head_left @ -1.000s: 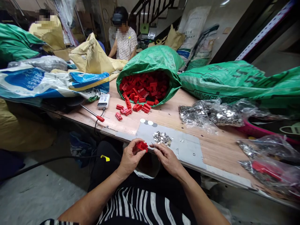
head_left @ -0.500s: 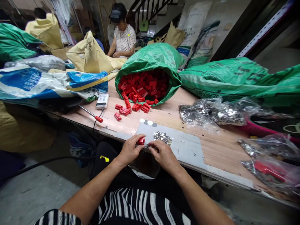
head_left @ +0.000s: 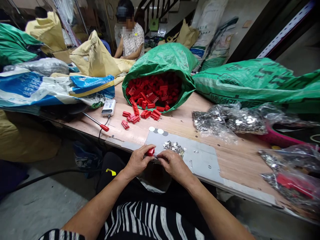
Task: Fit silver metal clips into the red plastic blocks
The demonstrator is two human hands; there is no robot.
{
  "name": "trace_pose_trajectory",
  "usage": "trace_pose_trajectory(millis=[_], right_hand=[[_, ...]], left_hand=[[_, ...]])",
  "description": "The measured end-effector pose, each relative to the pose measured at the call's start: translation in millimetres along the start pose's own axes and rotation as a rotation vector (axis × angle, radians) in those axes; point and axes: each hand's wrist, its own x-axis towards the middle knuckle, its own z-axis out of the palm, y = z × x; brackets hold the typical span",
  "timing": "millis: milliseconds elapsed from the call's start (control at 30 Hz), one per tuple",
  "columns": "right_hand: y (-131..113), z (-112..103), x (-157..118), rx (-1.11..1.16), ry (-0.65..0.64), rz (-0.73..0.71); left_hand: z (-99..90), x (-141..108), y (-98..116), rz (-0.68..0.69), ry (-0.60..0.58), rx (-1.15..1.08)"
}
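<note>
My left hand is closed around a small red plastic part, held just over the table's front edge. My right hand pinches a thin metal tool whose tip points at the part's right end. Most of that tool is hidden by the fingers, and I cannot tell whether its tip touches. Beyond my right hand, a pile of small shiny metal pieces lies on a grey sheet. Several loose red parts lie in front of a green sack that is filled with more of them.
A red-handled screwdriver and a white corded device lie to the left. Clear bags of metal pieces and a pink basket stand at the right. Another person sits across the table.
The view has shifted slightly. My hands stay almost in place, still holding the red part and the tool close together.
</note>
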Motion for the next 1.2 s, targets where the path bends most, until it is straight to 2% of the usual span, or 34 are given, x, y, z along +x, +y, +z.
trace_pose_trajectory(millis=[233,433,600,767,833,900,1000,1100,1200], right_hand=[[-14.3,2.1,0.9,-0.144,-0.026,0.064],[-21.7,11.0,1.6,-0.169,0.028,0.103],[-13.7,7.5,-0.8,-0.075,0.019,0.056],[-6.2,-0.2,-10.6,0.098,0.095,-0.027],[-3.7,-2.3,-16.3,0.182,0.109,-0.015],[-2.2,-3.6,-22.5,0.294,0.073,0.030],[-3.4,-4.6,-30.8,0.446,-0.019,0.039],[-8.2,-4.9,-35.8,0.502,-0.084,-0.017],[-13.2,-5.3,-37.2,0.498,-0.125,-0.032]], left_hand=[[0.6,-1.0,-1.1,0.006,-0.008,-0.005],[2.9,-3.9,-5.4,0.005,0.009,0.007],[4.4,-7.3,-2.0,-0.014,0.040,0.007],[3.8,-17.5,7.4,-0.045,0.065,-0.028],[4.0,-21.2,11.8,-0.092,0.071,-0.075],[4.7,-23.3,16.9,-0.162,0.100,-0.180],[6.3,-23.5,26.0,-0.318,0.153,-0.529],[6.7,-22.4,34.2,-0.497,0.113,-0.955],[6.1,-22.6,39.5,-0.611,0.058,-1.254]])
